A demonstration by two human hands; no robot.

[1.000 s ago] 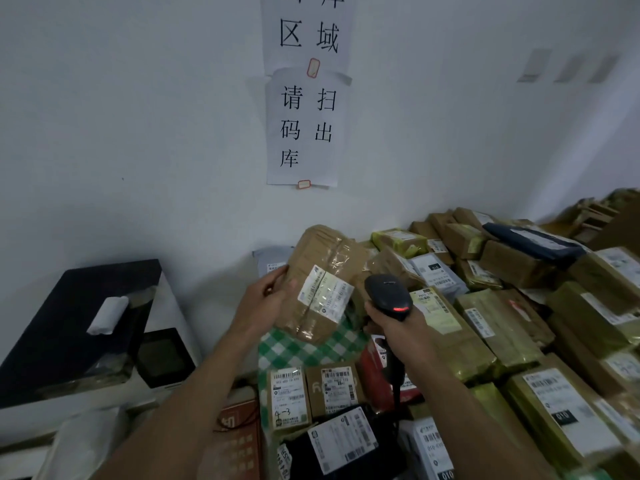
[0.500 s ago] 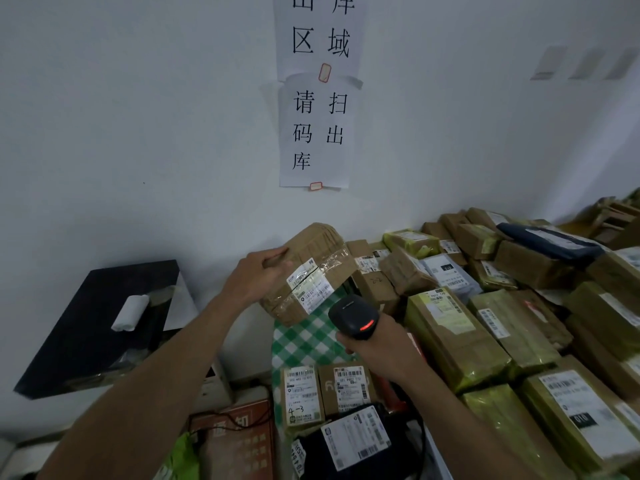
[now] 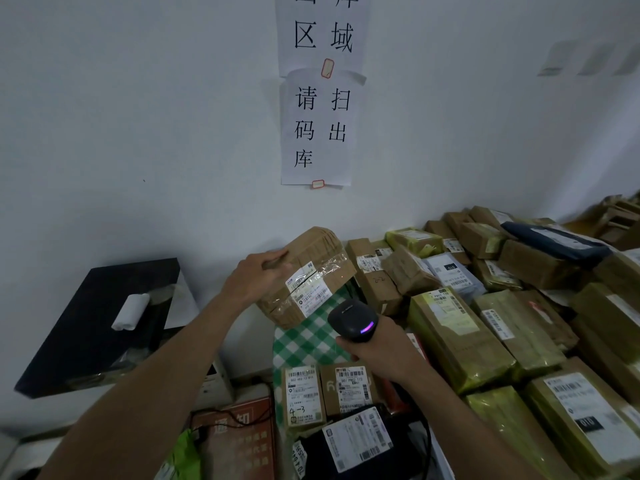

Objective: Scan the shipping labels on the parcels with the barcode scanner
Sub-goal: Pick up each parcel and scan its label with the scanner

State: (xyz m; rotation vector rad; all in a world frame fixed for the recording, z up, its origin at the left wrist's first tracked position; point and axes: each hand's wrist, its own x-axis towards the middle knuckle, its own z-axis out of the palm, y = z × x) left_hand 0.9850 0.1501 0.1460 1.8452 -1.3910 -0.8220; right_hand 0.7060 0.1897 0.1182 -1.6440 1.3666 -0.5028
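- Left hand (image 3: 258, 275) grips the brown parcel (image 3: 306, 275) by its upper left edge, tilted above the green-checked cloth (image 3: 306, 341).
- Right hand (image 3: 384, 351) is wrapped round the barcode scanner (image 3: 353, 320), a purple light glowing, just below the parcel's shipping label (image 3: 308, 289).

Shot wide-angle from head height, facing forward and slightly down toward the wall (image 3: 138, 116), close above the piled parcels (image 3: 450, 341).
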